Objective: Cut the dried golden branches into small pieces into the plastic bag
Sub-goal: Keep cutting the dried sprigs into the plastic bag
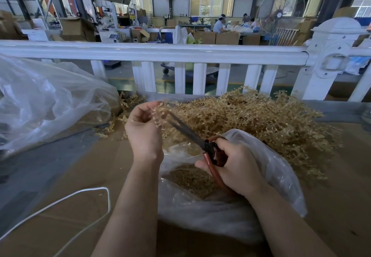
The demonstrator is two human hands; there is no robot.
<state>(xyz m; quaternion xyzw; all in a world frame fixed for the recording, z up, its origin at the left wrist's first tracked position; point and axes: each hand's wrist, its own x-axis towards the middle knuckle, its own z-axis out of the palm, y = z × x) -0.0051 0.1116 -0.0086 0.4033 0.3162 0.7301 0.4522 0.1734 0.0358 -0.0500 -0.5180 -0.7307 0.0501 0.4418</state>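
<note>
A large pile of dried golden branches [261, 120] lies on the cardboard-covered table in front of a white railing. My left hand [143, 130] holds a small golden sprig [159, 114] up by its fingertips. My right hand [234, 166] grips the red handles of a pair of scissors [190, 132], whose dark blades point up-left into the sprig. Below both hands sits an open clear plastic bag [281, 176] with cut golden pieces [192, 178] inside.
A big crumpled clear plastic sheet [46, 104] lies at the left. A white cord [84, 192] loops over the cardboard at the lower left. The white railing [160, 53] borders the table's far edge; beyond it are boxes, a fan and seated people.
</note>
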